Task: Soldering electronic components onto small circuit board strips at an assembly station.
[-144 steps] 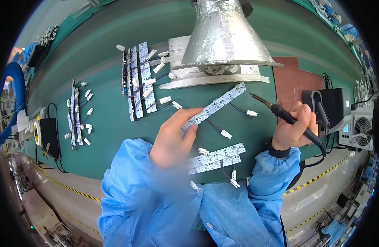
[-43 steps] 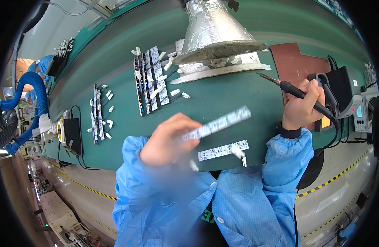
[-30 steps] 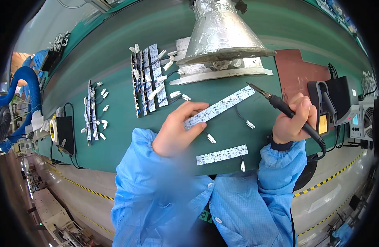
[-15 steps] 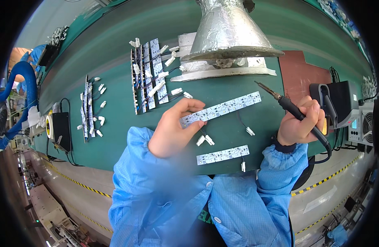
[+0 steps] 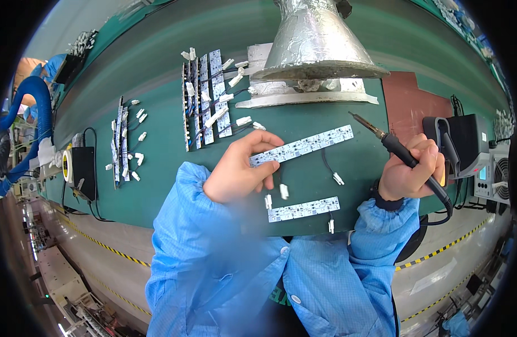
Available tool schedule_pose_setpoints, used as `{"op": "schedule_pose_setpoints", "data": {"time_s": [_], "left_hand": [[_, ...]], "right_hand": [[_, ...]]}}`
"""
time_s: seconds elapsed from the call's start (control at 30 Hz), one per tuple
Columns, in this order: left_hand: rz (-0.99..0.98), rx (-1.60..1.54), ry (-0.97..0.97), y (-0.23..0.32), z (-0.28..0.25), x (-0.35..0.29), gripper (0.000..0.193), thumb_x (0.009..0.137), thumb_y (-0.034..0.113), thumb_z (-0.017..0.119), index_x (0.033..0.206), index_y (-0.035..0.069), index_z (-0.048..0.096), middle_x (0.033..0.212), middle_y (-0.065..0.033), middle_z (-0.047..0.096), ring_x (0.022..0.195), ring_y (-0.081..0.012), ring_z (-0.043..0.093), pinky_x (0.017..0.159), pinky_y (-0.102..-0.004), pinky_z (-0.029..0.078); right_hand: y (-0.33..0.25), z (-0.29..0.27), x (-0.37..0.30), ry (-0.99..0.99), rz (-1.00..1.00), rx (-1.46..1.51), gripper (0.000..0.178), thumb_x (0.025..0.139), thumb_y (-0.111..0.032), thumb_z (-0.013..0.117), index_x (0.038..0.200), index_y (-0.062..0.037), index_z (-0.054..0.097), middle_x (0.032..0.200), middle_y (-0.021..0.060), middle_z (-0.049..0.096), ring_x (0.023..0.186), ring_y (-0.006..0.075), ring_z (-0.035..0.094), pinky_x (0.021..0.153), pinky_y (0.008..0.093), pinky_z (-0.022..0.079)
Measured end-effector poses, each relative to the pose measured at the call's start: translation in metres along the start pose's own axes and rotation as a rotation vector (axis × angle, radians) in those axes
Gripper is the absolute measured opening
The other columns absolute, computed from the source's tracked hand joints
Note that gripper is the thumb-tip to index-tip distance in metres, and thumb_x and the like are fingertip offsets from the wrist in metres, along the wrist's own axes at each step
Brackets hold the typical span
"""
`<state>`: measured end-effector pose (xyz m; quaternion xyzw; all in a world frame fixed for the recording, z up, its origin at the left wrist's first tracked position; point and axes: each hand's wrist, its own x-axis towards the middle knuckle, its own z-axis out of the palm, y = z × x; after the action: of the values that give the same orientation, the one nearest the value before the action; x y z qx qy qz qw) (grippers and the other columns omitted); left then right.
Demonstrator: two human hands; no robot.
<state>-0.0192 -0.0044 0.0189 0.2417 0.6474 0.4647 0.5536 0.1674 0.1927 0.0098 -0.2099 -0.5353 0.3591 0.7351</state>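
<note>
My left hand [image 5: 244, 165] grips the left end of a long white circuit board strip [image 5: 309, 144] between thumb and fingers. The strip is tilted, its right end farther from me. Short dark wires with white connectors [image 5: 338, 178] hang from it. In my right hand [image 5: 413, 168] is a soldering iron [image 5: 399, 149], held like a pen. Its bare metal tip points up and left, just right of the strip's right end and apart from it. Nearer to me, a shorter white circuit board [image 5: 303, 209] lies flat on the green mat [image 5: 241, 219], with white connectors at both its ends.
Several board strips [image 5: 218, 95] with wired connectors lie at the back left, and a smaller group [image 5: 124, 143] farther left. A foil-covered fume hood [image 5: 320, 45] hangs over the back. On the right stand a black iron holder [image 5: 458, 140] and a grey station [image 5: 494, 174].
The strip in my left hand has shifted slightly, and the connectors below it have swung apart, one now beside the shorter board. My right hand with the iron has barely moved.
</note>
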Motion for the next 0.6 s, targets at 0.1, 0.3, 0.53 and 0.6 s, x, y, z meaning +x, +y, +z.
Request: {"op": "schedule_pose_setpoints", "data": {"time_s": [0.1,0.3,0.53,0.6], "left_hand": [[-0.048,-0.016,-0.054,0.004,-0.004,0.001,0.033,0.092,-0.005,0.058,0.123,0.002,0.052,0.107,-0.0107,0.068,0.057,-0.0082,0.055,0.048,-0.0219,0.042],[-0.031,-0.067,-0.046,-0.001,-0.002,0.005,0.033,0.091,-0.004,0.059,0.124,0.002,0.053,0.109,-0.0106,0.07,0.058,-0.0085,0.053,0.051,-0.0237,0.041],[0.427,0.491,0.066,-0.012,0.002,-0.002,0.039,0.089,-0.003,0.06,0.128,-0.002,0.056,0.117,-0.0145,0.067,0.11,-0.0212,0.062,0.096,-0.033,0.048],[0.603,0.643,0.105,-0.015,0.0,0.001,0.039,0.089,-0.002,0.06,0.128,-0.001,0.057,0.113,-0.0134,0.067,0.098,-0.0195,0.066,0.088,-0.0319,0.052]], "right_hand": [[0.0,-0.001,0.0,0.003,0.004,-0.005,0.033,0.087,-0.006,0.049,0.057,-0.0045,0.036,0.047,0.0043,0.034,0.04,0.0108,0.027,0.042,0.0266,0.023],[0.0,0.0,0.0,-0.02,-0.015,0.02,0.034,0.088,-0.006,0.048,0.057,-0.0048,0.036,0.048,0.0042,0.032,0.04,0.0101,0.026,0.043,0.0267,0.022],[-0.01,-0.004,-0.022,-0.27,-0.009,0.06,0.031,0.095,-0.01,0.047,0.066,-0.0041,0.038,0.056,0.0067,0.036,0.048,0.0139,0.031,0.046,0.0316,0.024],[-0.024,0.0,-0.028,-0.4,-0.035,-0.011,0.032,0.096,-0.012,0.045,0.066,-0.0035,0.039,0.055,0.0076,0.037,0.047,0.0145,0.033,0.045,0.0315,0.026]]}}
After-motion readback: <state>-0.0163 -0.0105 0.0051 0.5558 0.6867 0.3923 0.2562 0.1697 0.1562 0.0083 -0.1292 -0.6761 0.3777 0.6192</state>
